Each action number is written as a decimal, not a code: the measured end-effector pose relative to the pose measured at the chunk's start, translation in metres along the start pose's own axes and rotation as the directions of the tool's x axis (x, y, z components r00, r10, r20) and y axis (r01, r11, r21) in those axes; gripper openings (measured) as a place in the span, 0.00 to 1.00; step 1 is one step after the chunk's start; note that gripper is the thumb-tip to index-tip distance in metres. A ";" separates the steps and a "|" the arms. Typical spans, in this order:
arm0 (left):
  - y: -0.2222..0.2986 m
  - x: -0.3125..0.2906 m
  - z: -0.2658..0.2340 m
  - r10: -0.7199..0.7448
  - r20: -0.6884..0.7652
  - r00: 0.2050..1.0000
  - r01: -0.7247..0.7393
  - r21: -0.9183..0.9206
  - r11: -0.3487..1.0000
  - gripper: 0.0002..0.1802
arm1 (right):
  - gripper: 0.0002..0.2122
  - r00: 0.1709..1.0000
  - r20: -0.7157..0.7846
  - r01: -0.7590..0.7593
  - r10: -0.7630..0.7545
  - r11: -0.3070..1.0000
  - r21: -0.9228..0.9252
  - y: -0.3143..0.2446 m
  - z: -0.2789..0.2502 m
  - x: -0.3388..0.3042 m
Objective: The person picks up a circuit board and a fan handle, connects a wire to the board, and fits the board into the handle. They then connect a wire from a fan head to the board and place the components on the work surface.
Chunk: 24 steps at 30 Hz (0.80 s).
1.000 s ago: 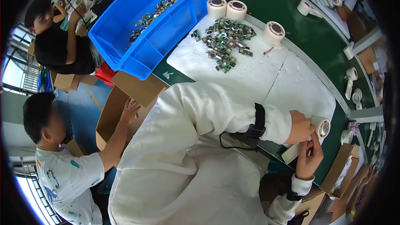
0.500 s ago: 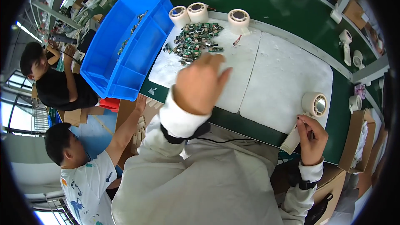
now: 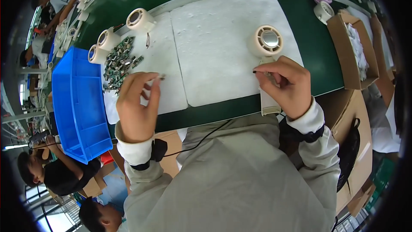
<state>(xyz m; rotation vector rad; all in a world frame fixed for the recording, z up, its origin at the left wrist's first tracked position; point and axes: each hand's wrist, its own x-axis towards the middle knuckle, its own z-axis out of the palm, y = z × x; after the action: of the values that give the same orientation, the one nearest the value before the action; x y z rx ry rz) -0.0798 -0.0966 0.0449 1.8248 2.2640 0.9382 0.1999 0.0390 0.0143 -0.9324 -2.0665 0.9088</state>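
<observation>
My left hand [image 3: 139, 105] is closed in a pinch in front of the pile of small green circuit boards [image 3: 116, 66]. Between its fingertips sits a tiny piece that looks like one of those circuit boards [image 3: 162, 77]. My right hand [image 3: 285, 83] pinches a small dark piece [image 3: 255, 72] between thumb and forefinger, its kind too small to make out. Beneath this hand lies a cream handheld fan [image 3: 267, 42], round head pointing away and handle toward me. Part of the handle is hidden by my fingers.
White foam sheets [image 3: 219, 51] cover the green bench [image 3: 311, 47]. More cream fan heads [image 3: 140, 20] stand beyond the boards. A blue bin [image 3: 81, 107] is at the left, an open cardboard box [image 3: 349, 53] at the right. Co-workers [image 3: 64, 167] are on the left.
My left hand has drawn back from the circuit boards with a small piece in its fingertips. My right hand remains over the fan. The whole view has turned to the right.
</observation>
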 end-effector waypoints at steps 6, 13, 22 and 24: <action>0.044 0.030 0.050 0.094 0.462 0.882 0.391 -0.828 0.401 0.12 | 0.08 1.000 -0.010 -0.023 0.023 1.000 -0.002 -0.002 0.002 -0.001; 0.056 0.055 0.096 0.164 0.553 0.817 0.502 -0.821 0.271 0.19 | 0.08 0.992 -0.098 -0.066 0.073 0.995 0.077 0.005 0.005 0.001; 0.045 0.053 0.100 0.152 0.456 0.877 0.399 -0.867 0.299 0.18 | 0.09 0.996 -0.047 -0.080 0.081 0.996 0.039 0.004 0.006 0.007; 0.049 0.051 0.098 0.157 0.477 0.865 0.423 -0.860 0.287 0.18 | 0.08 0.995 -0.050 -0.083 0.085 0.996 0.035 0.004 0.005 0.007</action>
<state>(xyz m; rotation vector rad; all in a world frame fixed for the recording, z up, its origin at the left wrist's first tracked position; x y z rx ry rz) -0.0104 -0.0059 0.0061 1.0251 0.9891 1.2123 0.1936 0.0451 0.0102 -1.0213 -1.9753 0.9501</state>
